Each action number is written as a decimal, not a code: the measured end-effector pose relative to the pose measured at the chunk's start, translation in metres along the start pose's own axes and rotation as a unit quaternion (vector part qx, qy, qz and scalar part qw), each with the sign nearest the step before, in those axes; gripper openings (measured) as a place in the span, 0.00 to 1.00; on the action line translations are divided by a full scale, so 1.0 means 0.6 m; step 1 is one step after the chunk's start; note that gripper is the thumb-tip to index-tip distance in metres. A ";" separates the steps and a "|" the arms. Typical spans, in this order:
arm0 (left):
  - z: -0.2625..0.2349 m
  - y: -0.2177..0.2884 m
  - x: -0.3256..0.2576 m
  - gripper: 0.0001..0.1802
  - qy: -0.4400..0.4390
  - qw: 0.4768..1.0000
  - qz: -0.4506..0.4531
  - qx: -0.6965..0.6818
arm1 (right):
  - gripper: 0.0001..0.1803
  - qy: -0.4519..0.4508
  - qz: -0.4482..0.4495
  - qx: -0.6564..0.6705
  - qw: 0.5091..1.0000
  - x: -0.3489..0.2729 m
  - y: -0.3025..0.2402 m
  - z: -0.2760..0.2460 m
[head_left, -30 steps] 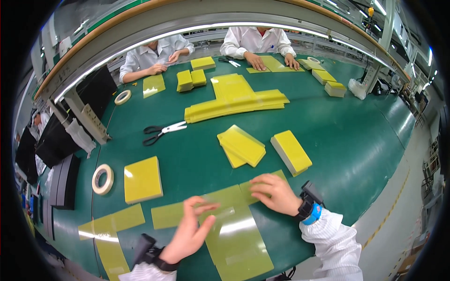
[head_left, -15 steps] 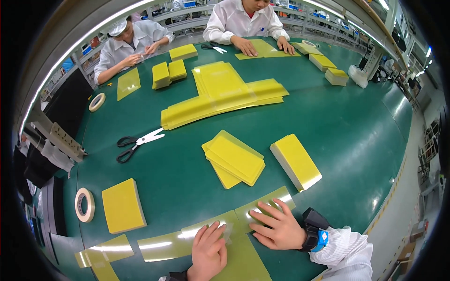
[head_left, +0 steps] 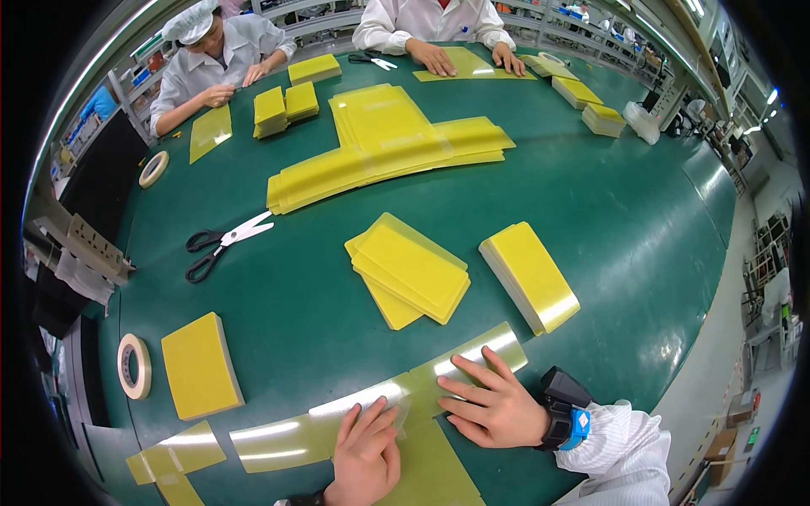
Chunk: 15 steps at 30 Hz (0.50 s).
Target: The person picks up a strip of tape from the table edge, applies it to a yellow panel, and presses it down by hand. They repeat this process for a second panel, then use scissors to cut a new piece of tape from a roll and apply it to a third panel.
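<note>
Left hand and right hand upon one joined yellow film assembly, near side of the green table.
The hands lie apart, fingers extended, both resting on the assembly. Beyond its strips: one fanned pile and one oblong stack; to the left, one square stack. Farther off: one large T-shaped pile. Two scissors: near pair, far pair. Two co-workers, left and right, at the far side.

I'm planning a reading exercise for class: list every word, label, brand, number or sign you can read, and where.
None can be read.
Blue band: white mark, too small.
Nearer tape roll: possible marks inside, too blurred.
Sheets: no print visible.
</note>
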<state>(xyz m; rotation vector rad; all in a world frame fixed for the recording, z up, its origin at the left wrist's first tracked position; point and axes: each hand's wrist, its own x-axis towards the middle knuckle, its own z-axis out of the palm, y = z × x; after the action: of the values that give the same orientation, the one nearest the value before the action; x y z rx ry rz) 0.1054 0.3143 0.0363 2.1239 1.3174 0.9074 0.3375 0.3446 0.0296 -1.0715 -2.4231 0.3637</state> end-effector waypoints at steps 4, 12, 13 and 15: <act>-0.001 0.000 -0.002 0.15 -0.002 1.000 0.002 0.004 | 0.11 -0.001 0.001 0.003 1.000 0.000 -0.002 0.000; -0.001 -0.002 -0.002 0.15 -0.007 1.000 0.009 0.013 | 0.11 -0.012 0.012 0.001 1.000 0.002 -0.006 -0.005; -0.001 -0.002 -0.001 0.15 -0.008 1.000 0.009 0.013 | 0.10 -0.012 0.013 0.002 1.000 0.003 -0.005 -0.004; -0.002 -0.002 -0.001 0.15 -0.007 1.000 0.005 0.012 | 0.10 -0.013 0.012 0.003 1.000 0.005 -0.004 -0.002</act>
<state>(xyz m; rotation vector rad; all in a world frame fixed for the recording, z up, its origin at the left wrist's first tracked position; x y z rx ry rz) 0.1038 0.3145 0.0359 2.1539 1.3178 0.8828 0.3349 0.3452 0.0327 -1.1004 -2.4316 0.3950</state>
